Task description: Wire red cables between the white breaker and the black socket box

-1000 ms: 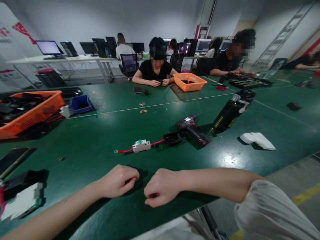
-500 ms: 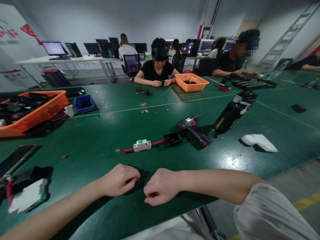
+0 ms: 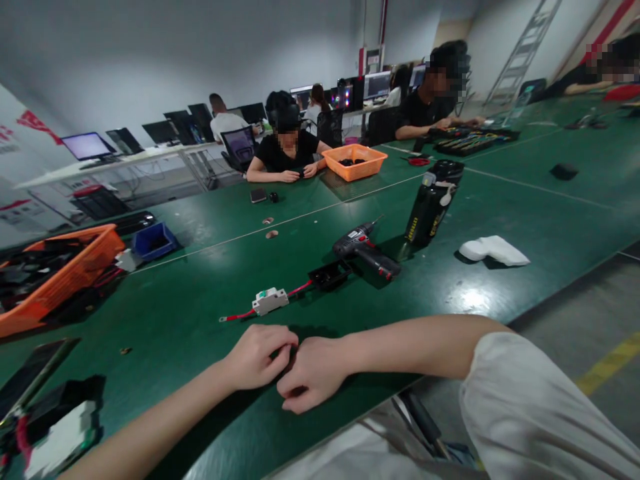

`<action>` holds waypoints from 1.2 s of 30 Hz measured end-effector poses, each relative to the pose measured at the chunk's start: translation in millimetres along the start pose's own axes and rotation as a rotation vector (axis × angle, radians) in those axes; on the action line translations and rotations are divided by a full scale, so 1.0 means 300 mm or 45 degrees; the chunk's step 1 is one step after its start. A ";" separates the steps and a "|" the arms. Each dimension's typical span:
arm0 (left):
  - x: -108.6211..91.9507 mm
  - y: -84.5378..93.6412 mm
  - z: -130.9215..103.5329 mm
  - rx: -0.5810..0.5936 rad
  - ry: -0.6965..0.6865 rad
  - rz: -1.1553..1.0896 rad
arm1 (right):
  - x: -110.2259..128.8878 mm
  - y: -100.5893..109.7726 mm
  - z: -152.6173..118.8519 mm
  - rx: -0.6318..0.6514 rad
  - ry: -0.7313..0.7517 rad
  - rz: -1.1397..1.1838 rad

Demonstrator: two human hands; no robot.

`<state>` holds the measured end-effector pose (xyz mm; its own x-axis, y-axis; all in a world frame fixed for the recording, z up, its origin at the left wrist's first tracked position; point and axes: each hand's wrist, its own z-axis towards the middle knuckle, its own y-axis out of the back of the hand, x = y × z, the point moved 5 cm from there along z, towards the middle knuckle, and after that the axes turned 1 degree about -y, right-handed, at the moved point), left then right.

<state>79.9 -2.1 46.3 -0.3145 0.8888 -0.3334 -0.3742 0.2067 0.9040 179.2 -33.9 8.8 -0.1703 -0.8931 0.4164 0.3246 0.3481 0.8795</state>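
- At the lower centre of the frame, on a green table (image 3: 180,320), the left hand (image 3: 265,357) rests loosely curled, fingers bent under.
- Just beside it, the right hand (image 3: 315,373) rests in a loose fist; whether the two touch is hard to tell. Nothing shows in either, though both palms are hidden.
- Just above the left hand, near the middle of the frame, lies a white circuit breaker (image 3: 271,301). A short red lead (image 3: 243,315) leaves its left end, tipped with a metal lug (image 3: 223,319); a second red wire (image 3: 300,289) runs right to a black housing (image 3: 329,275).
- The breaker looks light, hard and smooth, probably best held by the sides of its body. The wires seem springy; lifting by them could strain the joints, and the housing would likely drag along, so it may want support too.
- Right of the housing lies a black cordless drill (image 3: 361,245), probably heavier, its handle (image 3: 380,263) offering the natural hold.
- Farther right is a dark bottle (image 3: 430,207).
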 end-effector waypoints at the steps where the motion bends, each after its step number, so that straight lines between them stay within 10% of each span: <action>1: -0.009 0.013 0.034 -0.026 -0.069 0.129 | 0.001 0.000 -0.001 -0.005 0.018 0.022; 11: 0.086 0.063 0.329 0.315 0.206 0.717 | 0.022 0.034 -0.002 0.090 0.012 0.077; 21: 0.171 -0.038 0.306 0.540 0.302 0.976 | 0.014 0.017 -0.001 0.126 0.018 0.048; 36: 0.176 -0.095 0.277 0.385 0.238 1.064 | 0.015 0.024 -0.001 0.089 0.028 0.117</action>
<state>146.4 72.9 25.1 -0.5272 0.7217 0.4485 0.2761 -0.3537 0.8937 181.1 -35.6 17.0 -0.1222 -0.8621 0.4917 0.2723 0.4473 0.8519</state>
